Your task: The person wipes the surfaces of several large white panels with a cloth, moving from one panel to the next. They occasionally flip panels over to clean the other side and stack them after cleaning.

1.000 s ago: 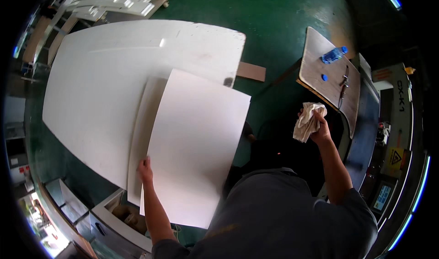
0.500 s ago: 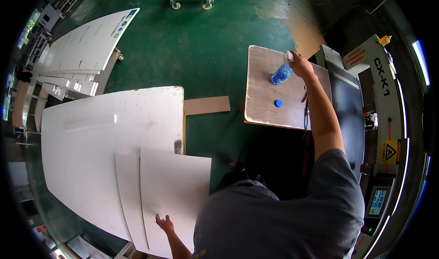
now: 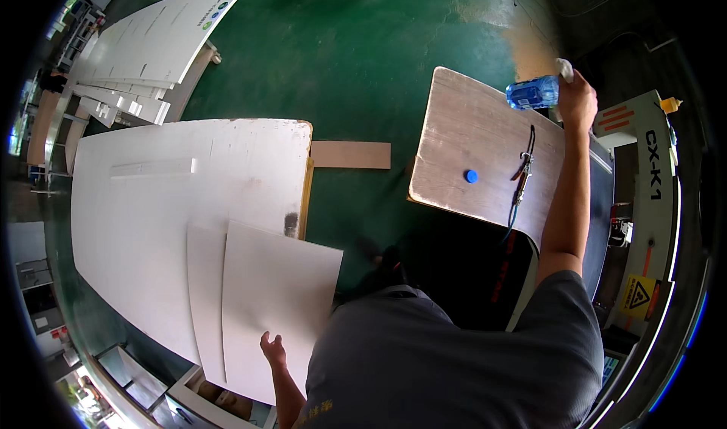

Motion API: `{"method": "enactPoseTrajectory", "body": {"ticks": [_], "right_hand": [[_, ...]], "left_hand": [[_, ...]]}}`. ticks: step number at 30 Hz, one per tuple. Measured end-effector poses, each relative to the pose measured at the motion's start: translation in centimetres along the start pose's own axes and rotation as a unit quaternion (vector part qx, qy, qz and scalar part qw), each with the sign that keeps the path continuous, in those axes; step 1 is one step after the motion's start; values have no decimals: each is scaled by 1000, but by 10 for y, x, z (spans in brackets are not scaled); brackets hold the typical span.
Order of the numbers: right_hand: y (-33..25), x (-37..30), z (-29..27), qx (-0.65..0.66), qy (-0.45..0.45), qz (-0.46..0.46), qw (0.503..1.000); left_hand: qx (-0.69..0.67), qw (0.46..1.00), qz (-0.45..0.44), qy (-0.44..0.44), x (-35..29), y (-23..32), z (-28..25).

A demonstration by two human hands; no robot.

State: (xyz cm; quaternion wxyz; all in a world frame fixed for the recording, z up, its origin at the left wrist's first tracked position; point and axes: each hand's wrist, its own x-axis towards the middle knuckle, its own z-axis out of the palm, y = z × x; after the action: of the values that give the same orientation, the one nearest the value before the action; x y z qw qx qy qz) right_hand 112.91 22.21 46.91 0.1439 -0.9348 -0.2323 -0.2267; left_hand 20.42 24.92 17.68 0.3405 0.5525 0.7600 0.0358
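My right hand (image 3: 579, 103) is stretched out over the far right corner of a small wood-topped table (image 3: 447, 130). It grips a clear blue plastic bottle (image 3: 532, 93) by the neck end, tipped onto its side in the air. A white cloth (image 3: 565, 69) is bunched in the same hand, against the bottle's mouth. A blue cap (image 3: 471, 176) lies on the tabletop. Beside it rests a slim hand tool (image 3: 522, 173) with a dark blue hose hanging over the edge. Above a white panel (image 3: 280, 293), my left hand (image 3: 273, 348) hangs with its fingers apart, holding nothing.
A large white-topped table (image 3: 174, 194) stands to the left, bearing stacked panels and a narrow strip (image 3: 155, 168). Farther left, white sheets (image 3: 159, 39) lean in a stack. A machine (image 3: 650, 171) borders the right side. A brown board (image 3: 352, 155) juts out between the tables.
My right hand has carried the bottle and cloth rightward, off the tabletop, and the bottle has tipped from nearly upright to sideways. The hand tool now shows fully. My left hand stays over the panel.
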Motion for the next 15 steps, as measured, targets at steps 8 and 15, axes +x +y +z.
{"method": "enactPoseTrajectory", "body": {"ticks": [8, 15], "right_hand": [[15, -63, 124, -74, -163, -34, 983], [16, -53, 122, -103, -199, -46, 974]], "left_hand": [[-43, 999, -4, -22, 2, 26, 9], [-29, 999, -34, -28, -23, -14, 18]]}}
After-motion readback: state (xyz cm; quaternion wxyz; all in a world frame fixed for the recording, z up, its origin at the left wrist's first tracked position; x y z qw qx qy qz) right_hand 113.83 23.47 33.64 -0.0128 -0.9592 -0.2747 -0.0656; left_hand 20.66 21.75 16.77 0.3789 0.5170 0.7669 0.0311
